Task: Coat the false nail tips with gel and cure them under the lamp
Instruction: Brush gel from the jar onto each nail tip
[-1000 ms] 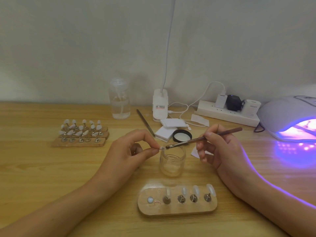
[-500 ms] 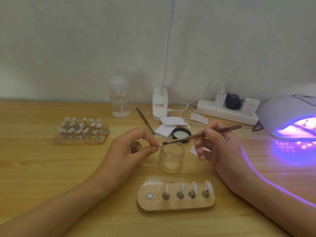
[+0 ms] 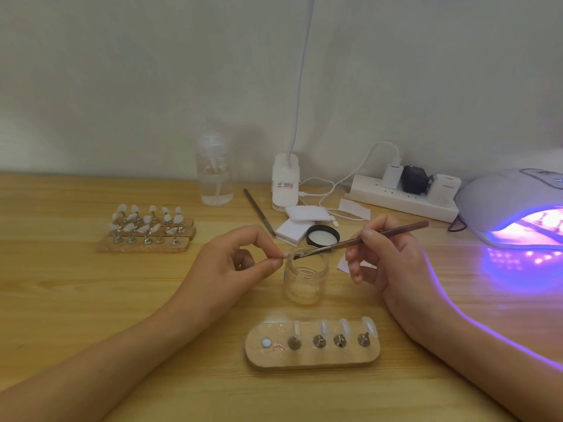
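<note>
Head view.

- Brush [image 3: 365, 239]: long axis runs from the handle end at upper right down to the bristles at lower left. The dark bristles point at the left hand and lie over the open mouth of the jar [image 3: 306, 277]. Handle slim, reddish-brown, with a metal ferrule.
- Nail tip [image 3: 286, 255]: small, whitish and translucent, free end pointing right. The bristles meet it, or sit just beside it; contact cannot be resolved.
- Left hand [image 3: 231, 263]: thumb and forefinger pinch the nail tip above the jar's left rim, other fingers curled under.
- Right hand [image 3: 387, 263]: grips the brush mid-handle like a pen, thumb and forefinger closed on it.
- Jar: clear glass, round, threaded neck, pale residue at the bottom. Its black lid [image 3: 323, 235] lies just behind it, white inside facing up.
- Near holder [image 3: 310, 357]: oblong wooden block with rounded ends, in front of the jar. It carries four metal stands with clear, glossy tips [image 3: 323, 327]; the leftmost position shows only a round disc.
- Far holders [image 3: 146, 242]: wooden strips at left, with rows of whitish tips on stands.
- Curing lamp [image 3: 502, 202]: white dome at right, lit violet, glow spilling onto the wooden tabletop [image 3: 76, 300].
</note>
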The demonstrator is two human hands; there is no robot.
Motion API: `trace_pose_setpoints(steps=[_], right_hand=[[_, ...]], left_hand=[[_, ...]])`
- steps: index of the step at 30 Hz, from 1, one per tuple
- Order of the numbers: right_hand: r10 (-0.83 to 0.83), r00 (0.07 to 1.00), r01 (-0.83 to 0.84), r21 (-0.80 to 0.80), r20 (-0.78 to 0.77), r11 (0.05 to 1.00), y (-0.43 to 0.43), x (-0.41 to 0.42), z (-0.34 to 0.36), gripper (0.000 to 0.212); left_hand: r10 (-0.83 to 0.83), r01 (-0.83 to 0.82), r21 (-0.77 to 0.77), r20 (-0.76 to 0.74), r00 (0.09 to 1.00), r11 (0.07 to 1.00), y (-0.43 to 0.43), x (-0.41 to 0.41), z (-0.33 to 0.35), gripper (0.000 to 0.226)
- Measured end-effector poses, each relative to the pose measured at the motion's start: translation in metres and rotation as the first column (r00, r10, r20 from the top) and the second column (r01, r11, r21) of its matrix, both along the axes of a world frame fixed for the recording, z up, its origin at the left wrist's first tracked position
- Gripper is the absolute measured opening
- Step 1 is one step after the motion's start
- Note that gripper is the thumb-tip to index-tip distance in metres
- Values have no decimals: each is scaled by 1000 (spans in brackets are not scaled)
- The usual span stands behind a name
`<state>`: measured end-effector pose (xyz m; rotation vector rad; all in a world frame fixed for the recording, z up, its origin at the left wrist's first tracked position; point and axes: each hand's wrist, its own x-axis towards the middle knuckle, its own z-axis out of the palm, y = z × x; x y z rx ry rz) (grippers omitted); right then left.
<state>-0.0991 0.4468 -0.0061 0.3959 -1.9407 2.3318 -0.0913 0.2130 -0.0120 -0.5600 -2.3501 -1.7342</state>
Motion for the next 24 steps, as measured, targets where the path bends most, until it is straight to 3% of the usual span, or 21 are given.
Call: trace_pose_setpoints(steps=[6, 12, 24], right_hand=[[-48, 999, 50, -51, 22, 997, 2, 0, 1, 24], [-51, 995, 61, -118, 82, 991, 3, -2, 3, 24], [-34, 994, 48, -137, 102, 989, 2, -1, 4, 25]], left_hand=[[10, -10, 4, -7, 1000, 1000, 1, 1, 0, 13], [38, -44, 137, 46, 998, 990, 0, 2, 0, 7], [16, -18, 121, 15, 1000, 993, 2, 1, 3, 6]])
